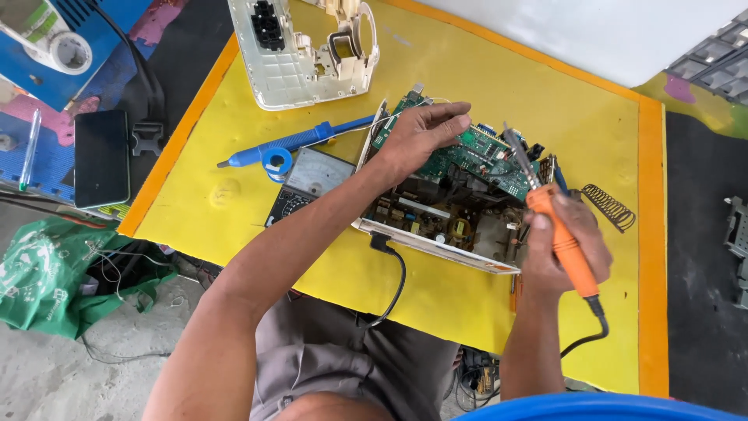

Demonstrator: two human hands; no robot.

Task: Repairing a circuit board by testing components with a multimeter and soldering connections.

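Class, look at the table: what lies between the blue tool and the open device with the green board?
A blue solder reel and an analog meter lie between the blue tool and the open device, in the head view.

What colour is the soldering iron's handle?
Orange, with a black cord; the right hand grips the soldering iron. Head view.

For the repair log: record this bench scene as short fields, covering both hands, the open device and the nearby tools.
left hand: rests on the green circuit board, fingers curled over its upper edge
right hand: grips the orange soldering iron, tip angled up over the board
open device: white chassis, brown board inside, black cable plugged into its near side
table: yellow top, orange border
nearby tools: blue desoldering pump, solder spool, analog multimeter, coiled iron stand
far side: white plastic cover
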